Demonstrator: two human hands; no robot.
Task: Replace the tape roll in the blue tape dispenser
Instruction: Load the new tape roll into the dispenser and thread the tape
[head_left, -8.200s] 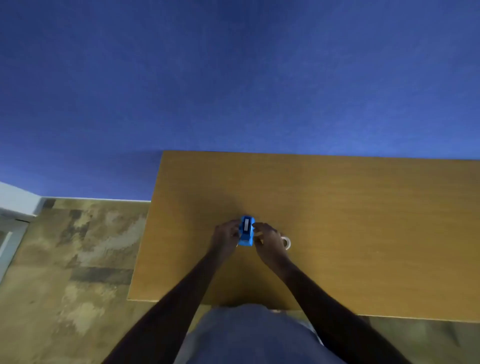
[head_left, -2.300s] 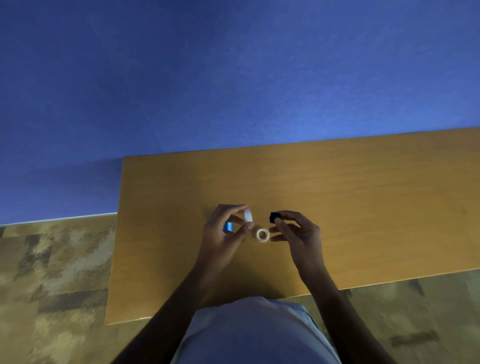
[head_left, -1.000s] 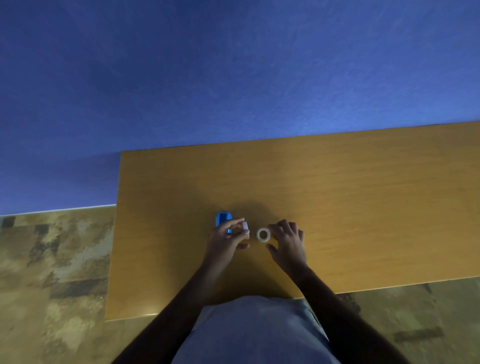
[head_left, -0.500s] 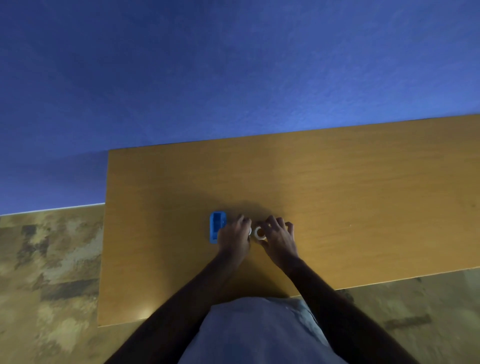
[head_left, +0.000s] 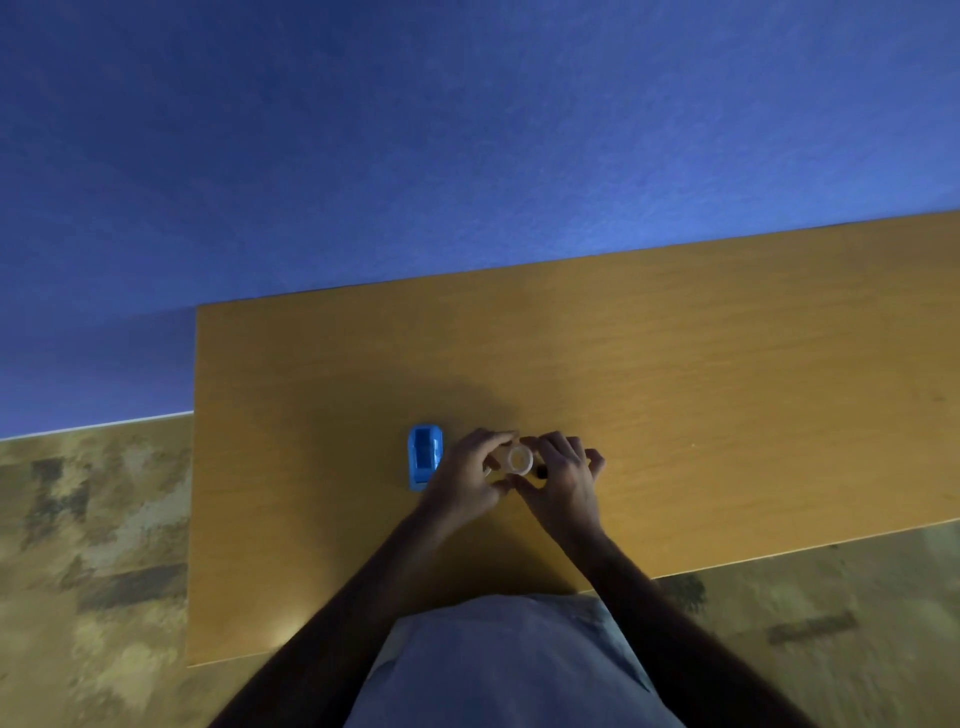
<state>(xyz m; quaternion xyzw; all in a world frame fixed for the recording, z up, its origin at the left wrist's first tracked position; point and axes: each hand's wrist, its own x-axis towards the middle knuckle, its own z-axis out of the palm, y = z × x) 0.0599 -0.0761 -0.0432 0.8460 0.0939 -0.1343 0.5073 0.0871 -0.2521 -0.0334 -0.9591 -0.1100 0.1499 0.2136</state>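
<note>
Fingers (head_left: 501, 439) of the left hand (head_left: 467, 480) and right hand (head_left: 563, 480) pinch a tape roll (head_left: 518, 460) at frame centre; the blue tape dispenser (head_left: 425, 454) sits empty just left. A loose grip could drop the roll.

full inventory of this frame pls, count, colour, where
tape dispenser: 1, blue, on the table, just left of the left hand, not held, its roll bay looks empty
tape roll: 1, pale/translucent ring, held between the fingertips of both hands above the table
small dark part: 1, black, by the right-hand fingers beside the roll; too small to identify
table: 1, orange-brown wood top, against the wall
wall: blue, fills the upper frame
floor: mottled tan and brown, left of and below the table
left hand: 1, fingers on the roll's left side
right hand: 1, fingers on the roll's right side
torso: pale clothing, bottom centre
</note>
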